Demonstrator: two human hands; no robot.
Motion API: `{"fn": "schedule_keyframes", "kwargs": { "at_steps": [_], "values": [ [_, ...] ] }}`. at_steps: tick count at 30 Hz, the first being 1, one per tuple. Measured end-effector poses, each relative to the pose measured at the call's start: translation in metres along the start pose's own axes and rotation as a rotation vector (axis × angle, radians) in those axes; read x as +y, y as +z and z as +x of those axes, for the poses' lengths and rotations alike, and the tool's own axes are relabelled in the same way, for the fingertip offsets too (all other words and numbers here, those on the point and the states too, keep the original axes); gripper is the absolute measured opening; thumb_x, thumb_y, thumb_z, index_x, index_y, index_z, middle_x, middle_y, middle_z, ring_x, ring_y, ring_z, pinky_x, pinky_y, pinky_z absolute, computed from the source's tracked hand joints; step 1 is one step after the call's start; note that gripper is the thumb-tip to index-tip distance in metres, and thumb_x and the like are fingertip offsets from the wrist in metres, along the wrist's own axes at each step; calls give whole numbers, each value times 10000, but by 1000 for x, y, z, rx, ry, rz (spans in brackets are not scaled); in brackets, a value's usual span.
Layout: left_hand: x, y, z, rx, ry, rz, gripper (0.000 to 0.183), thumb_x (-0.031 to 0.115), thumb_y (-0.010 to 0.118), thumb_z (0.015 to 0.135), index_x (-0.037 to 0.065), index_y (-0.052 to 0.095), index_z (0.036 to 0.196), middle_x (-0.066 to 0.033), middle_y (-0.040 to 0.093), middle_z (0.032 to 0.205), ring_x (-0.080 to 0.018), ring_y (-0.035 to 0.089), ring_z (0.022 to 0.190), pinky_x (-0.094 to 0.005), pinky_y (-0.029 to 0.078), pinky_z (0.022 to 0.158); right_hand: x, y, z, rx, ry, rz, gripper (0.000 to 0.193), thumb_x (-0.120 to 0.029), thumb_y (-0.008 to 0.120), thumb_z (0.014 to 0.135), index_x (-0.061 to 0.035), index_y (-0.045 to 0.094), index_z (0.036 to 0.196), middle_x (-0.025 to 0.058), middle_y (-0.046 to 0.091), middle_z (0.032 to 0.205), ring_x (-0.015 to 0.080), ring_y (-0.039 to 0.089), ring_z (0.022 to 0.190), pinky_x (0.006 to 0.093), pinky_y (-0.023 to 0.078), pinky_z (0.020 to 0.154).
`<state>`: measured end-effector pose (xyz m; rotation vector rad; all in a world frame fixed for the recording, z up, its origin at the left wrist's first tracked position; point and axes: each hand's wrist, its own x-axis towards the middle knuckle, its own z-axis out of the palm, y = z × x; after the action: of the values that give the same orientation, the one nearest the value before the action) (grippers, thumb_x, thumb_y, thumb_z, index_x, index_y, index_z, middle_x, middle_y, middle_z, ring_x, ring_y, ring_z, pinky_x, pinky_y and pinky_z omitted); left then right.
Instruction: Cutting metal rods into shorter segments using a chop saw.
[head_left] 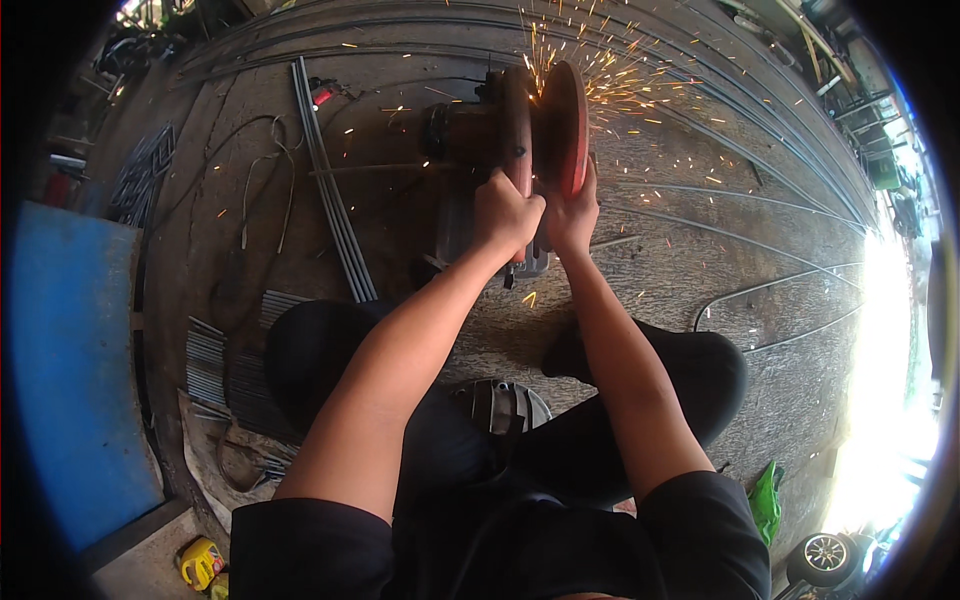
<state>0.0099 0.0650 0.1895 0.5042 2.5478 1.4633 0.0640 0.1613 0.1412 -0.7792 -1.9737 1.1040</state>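
A cut-off saw [465, 135] with a dark motor body stands on the ground in front of me. My left hand [508, 215] is closed round its reddish-brown handle bar [516, 130]. Just right of the handle rises a round red disc-shaped part [573, 125], seen nearly edge-on. My right hand [572, 213] is closed at its lower edge, with fingers on its right side; what they grip is partly hidden. Orange sparks [610, 85] spray up and to the right from between the handle and the round part. The cutting point itself is hidden.
A bundle of long metal rods [330, 180] lies left of the saw. Short cut rods [205, 365] are piled by my left knee. Long rods [790, 150] stretch across the far right. A blue panel [80, 370] stands at left. A green bag [766, 503] lies at lower right.
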Motion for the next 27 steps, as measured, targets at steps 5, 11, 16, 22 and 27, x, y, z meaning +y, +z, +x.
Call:
{"fn": "schedule_keyframes", "kwargs": {
  "at_steps": [5,11,16,22,27],
  "values": [
    [-1,-1,-1,-6,-30,-2,369,131,653,647,-64,583,953,-271,656,838,-393,662,840,-427,535,741,1,1,-2,-12,17,10,616,-194,605,851,-47,352,1392,251,570,1204,406,559,1115,431,457,905],
    [-3,1,0,1,-36,71,382,125,655,633,-71,579,952,-275,652,834,-411,655,836,-432,532,741,1,1,-3,10,-26,9,640,-230,622,847,-52,347,1397,255,574,1190,409,562,1109,430,458,899],
    [-6,4,0,11,-31,19,392,123,662,628,-73,581,958,-279,651,841,-409,653,851,-425,527,764,3,1,-3,-13,44,-19,635,-229,620,845,-38,355,1389,269,582,1165,421,565,1094,439,460,887],
    [-9,3,1,-6,11,-3,414,115,631,641,-135,546,960,-337,627,813,-441,647,829,-452,538,778,-1,2,-4,-4,42,-23,632,-210,618,841,-19,356,1384,276,585,1153,418,574,1083,440,461,886],
    [-5,1,0,-9,9,-2,428,114,632,637,-133,547,976,-336,629,819,-441,647,829,-449,539,781,8,4,-3,11,10,-34,634,-190,621,836,-13,355,1383,275,586,1151,417,577,1077,440,463,885]
  ]
}}
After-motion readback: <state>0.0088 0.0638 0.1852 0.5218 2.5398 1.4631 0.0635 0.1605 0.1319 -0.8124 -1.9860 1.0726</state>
